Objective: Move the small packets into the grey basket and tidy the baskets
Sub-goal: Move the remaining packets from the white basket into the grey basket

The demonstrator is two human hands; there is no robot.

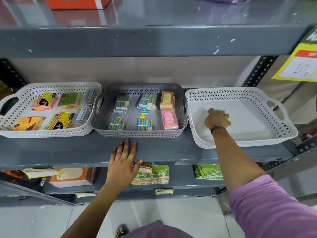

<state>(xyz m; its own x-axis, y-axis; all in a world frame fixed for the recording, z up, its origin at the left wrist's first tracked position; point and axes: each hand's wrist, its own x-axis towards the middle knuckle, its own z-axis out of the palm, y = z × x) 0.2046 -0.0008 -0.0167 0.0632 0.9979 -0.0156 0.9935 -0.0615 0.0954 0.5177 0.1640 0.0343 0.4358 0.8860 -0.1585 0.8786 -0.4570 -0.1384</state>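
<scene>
The grey basket (140, 133) stands in the middle of the shelf and holds several small blue-and-white packets (121, 104) plus an orange box (167, 100) and a pink box (169, 119). To its right stands a white basket (281, 133). My right hand (217, 119) is inside that white basket, fingers curled around something small with a teal edge at the fingertips. My left hand (124, 161) lies flat and open on the shelf's front edge, just below the grey basket.
A second white basket (51, 133) at the left holds sticky-note pads and small packs. The shelf above overhangs the baskets. A yellow price sign (298, 66) hangs at the right. Notebooks lie on the shelf below.
</scene>
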